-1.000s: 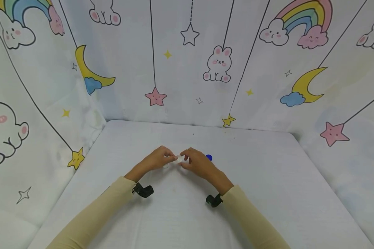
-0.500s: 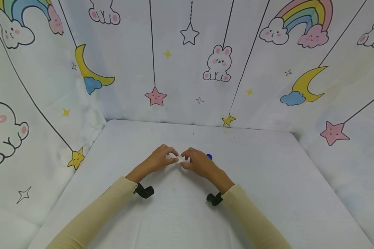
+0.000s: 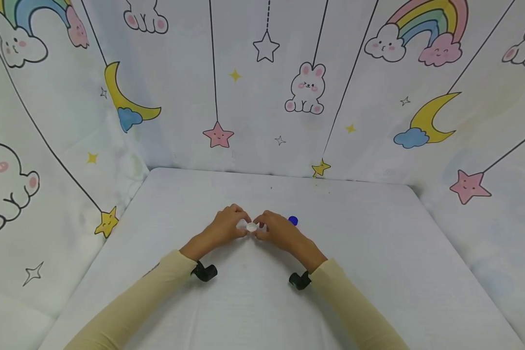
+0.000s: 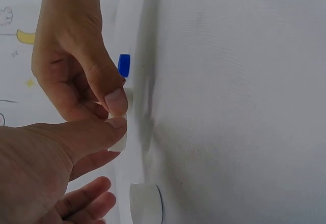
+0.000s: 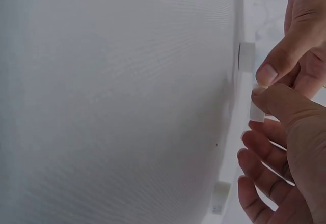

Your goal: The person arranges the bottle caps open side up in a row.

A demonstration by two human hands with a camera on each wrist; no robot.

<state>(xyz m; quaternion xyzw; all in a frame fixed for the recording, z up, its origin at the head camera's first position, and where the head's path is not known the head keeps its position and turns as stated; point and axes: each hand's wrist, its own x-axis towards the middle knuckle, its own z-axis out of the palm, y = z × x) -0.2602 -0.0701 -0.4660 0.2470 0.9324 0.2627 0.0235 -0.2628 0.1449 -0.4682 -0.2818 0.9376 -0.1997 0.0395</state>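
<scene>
Both hands meet over the middle of the table at a small white round piece (image 3: 251, 227). My left hand (image 3: 225, 226) pinches its left side between thumb and forefinger. From the other side my right hand (image 3: 282, 232) pinches it too, the two thumbs nearly touching in the left wrist view. That view shows the piece's flat white edge (image 4: 118, 142) below the left thumb; the fingers hide the rest. A short white cylinder (image 4: 146, 203) lies beside the left hand. Just beyond the right hand sits a blue disc (image 3: 293, 220).
A white cloth covers the table (image 3: 253, 301). A small pale block (image 5: 220, 197) with faint marks lies near the right hand's fingers in the right wrist view. Behind the table rises a printed cloth wall (image 3: 262, 102).
My left hand has shifted slightly right and regripped the white piece, its thumb and forefinger parting and then closing around it. The right hand stays almost still.
</scene>
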